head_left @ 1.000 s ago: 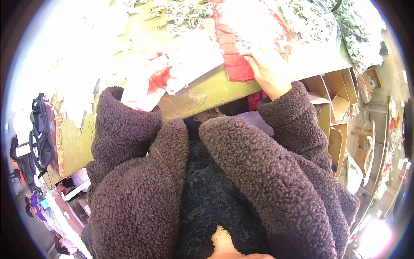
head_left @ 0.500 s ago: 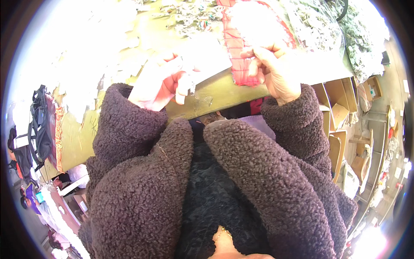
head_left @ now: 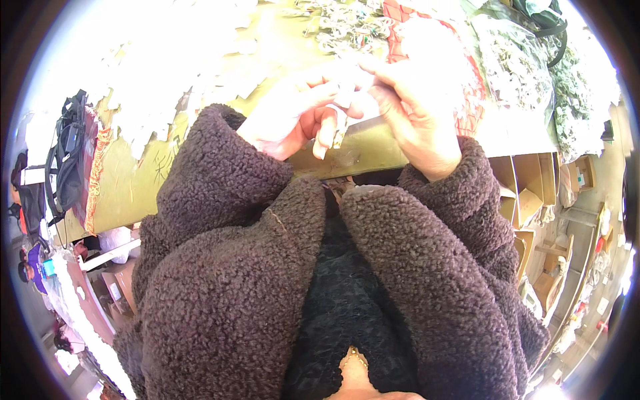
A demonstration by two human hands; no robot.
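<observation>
Over the table's near edge my two hands meet, with fingertips together. My left hand (head_left: 297, 119) is closed in a pinch, and a small shiny gold-coloured piece (head_left: 339, 138) hangs beneath its fingers. Bright glare hides most of what it holds. Opposite it, my right hand (head_left: 419, 113) has thumb and fingers pressed together at the left fingertips; whatever lies in them is washed out. Behind the hands lies a heap of small pale tagged pieces (head_left: 353, 27) on the yellow-green table (head_left: 133, 197).
Red netting (head_left: 470, 113) and clear bags of pale green pieces (head_left: 513, 67) lie at the right. Many white paper pieces (head_left: 143, 93) cover the table's left part. A black backpack (head_left: 69, 150) hangs at the left edge. Open cardboard boxes (head_left: 527, 183) stand below at the right.
My hands were apart and have come together, the left moving right toward the right hand. The whole view has shifted a little. The gold-coloured piece now shows under the left fingers.
</observation>
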